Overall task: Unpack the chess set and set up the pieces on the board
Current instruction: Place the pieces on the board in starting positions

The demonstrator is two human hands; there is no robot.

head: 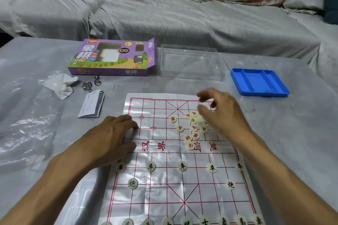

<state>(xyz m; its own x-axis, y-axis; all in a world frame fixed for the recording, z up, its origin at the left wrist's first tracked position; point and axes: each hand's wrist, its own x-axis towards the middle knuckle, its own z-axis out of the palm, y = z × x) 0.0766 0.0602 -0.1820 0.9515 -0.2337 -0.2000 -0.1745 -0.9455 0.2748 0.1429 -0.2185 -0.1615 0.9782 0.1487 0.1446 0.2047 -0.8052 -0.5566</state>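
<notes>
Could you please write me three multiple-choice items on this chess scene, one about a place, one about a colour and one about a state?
1. Where does the blue tray lie?
A. On the sofa
B. On the table, beyond the board's far right corner
C. Inside the purple box

2. What colour are the characters on the heaped pieces on the far half of the board?
A. Red
B. Green
C. Blue

3. What is the left hand doing?
A. Lifting the tray
B. Gripping the box
C. Resting on the board's left edge

Answers:
1 B: the tray sits on the covered table right of the clear lid.
2 A: the heap's characters are red, while the placed near pieces carry black ones.
3 C: its fingers lie on the sheet's left edge, holding nothing.
</notes>
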